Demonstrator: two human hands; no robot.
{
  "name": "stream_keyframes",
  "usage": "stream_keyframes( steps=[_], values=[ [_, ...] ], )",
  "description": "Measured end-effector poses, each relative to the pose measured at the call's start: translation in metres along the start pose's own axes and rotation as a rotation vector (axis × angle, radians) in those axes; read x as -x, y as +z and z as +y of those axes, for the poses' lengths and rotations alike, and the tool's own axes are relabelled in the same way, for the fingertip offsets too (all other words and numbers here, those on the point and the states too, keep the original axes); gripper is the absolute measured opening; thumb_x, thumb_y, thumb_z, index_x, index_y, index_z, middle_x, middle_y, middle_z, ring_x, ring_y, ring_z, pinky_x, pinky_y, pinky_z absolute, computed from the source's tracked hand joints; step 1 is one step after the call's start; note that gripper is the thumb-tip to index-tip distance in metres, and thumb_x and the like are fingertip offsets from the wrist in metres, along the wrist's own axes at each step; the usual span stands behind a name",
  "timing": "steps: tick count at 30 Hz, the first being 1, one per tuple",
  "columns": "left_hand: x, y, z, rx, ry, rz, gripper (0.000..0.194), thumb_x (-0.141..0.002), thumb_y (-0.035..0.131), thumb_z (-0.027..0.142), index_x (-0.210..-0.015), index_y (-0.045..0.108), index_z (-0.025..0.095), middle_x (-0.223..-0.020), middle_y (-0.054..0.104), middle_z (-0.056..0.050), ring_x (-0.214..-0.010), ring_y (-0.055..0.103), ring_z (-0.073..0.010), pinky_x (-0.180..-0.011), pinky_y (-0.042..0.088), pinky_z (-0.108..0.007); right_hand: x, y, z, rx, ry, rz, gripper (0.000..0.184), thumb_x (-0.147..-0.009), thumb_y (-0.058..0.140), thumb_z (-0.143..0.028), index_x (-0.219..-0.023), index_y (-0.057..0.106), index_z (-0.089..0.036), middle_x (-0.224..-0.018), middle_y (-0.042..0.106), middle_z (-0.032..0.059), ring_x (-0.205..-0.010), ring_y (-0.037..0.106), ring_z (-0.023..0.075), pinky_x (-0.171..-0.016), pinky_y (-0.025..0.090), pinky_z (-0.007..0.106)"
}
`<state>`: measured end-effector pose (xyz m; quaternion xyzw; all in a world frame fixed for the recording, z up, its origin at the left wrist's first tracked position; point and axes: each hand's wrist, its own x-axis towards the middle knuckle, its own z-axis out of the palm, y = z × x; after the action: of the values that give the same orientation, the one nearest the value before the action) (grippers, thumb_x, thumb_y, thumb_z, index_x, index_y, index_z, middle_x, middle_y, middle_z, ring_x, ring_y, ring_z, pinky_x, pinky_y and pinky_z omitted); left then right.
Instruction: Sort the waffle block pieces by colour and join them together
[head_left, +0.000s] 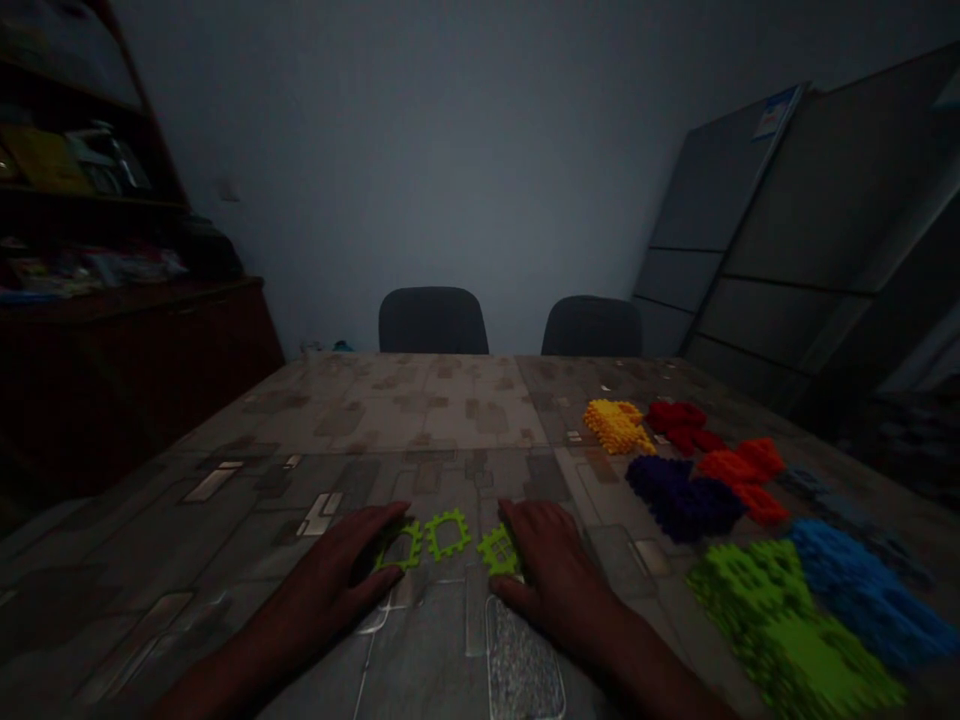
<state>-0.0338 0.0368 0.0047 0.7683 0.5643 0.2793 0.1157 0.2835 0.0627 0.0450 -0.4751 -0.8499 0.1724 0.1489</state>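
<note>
Now the left hand (341, 570) pinches the arched green piece (413, 545) at nine o'clock, the right hand (551, 565) the windowed green piece (500, 549) at three, edges gripped seemingly for steadiness, flanking a flat green frame (433, 539).

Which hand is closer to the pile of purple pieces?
Right. The right hand lies to the left of the purple pile; the left hand is farther left, beyond the loose green frame.

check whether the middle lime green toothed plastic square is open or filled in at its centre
Open: the middle square is a toothed frame, and the patterned grey tabletop shows through its centre.
</note>
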Motion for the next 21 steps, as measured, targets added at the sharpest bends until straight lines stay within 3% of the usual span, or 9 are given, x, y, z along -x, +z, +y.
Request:
stream_keyframes(
  steps=[4,13,18,21],
  values=[
    [-0.001,0.001,-0.004,-0.007,0.021,0.024,0.048,-0.094,0.059,0.046,-0.141,0.056,0.032,-0.139,0.063,-0.006,-0.126,0.061,-0.0282,-0.109,0.048,-0.043,-0.001,0.002,0.0,0.03,-0.058,-0.01,0.064,-0.084,0.058,-0.022,-0.147,0.048,-0.016,-0.138,0.058,0.0142,-0.129,0.047,0.0308,-0.117,0.024,0.047],
    [-0.002,0.0,-0.011,-0.08,0.035,0.053,0.045,-0.094,0.057,0.056,-0.133,0.063,0.035,-0.137,0.066,-0.002,-0.122,0.065,-0.026,-0.107,0.051,-0.037,0.018,-0.02,0.003,-0.054,-0.249,-0.066,0.075,-0.066,0.05,-0.003,-0.139,0.053,-0.023,-0.125,0.066,0.0073,-0.127,0.047,0.0239,-0.117,0.019,0.044],
    [-0.007,0.002,-0.033,-0.191,0.211,0.043,0.046,-0.091,0.064,0.055,-0.134,0.062,0.039,-0.132,0.069,0.002,-0.112,0.071,-0.0232,-0.095,0.059,-0.028,0.018,-0.032,0.015,-0.031,-0.157,0.005,0.065,-0.072,0.048,-0.002,-0.135,0.057,-0.018,-0.131,0.062,0.0102,-0.127,0.046,0.0224,-0.115,0.023,0.041],
    [-0.007,0.004,-0.038,-0.277,0.335,0.079,0.048,-0.091,0.065,0.052,-0.137,0.059,0.04,-0.136,0.066,0.003,-0.115,0.07,-0.0246,-0.095,0.06,-0.031,0.021,-0.041,0.02,0.053,-0.058,-0.048,0.058,-0.076,0.048,-0.004,-0.132,0.058,-0.018,-0.133,0.06,0.0123,-0.125,0.047,0.0252,-0.11,0.03,0.042]
  ],
)
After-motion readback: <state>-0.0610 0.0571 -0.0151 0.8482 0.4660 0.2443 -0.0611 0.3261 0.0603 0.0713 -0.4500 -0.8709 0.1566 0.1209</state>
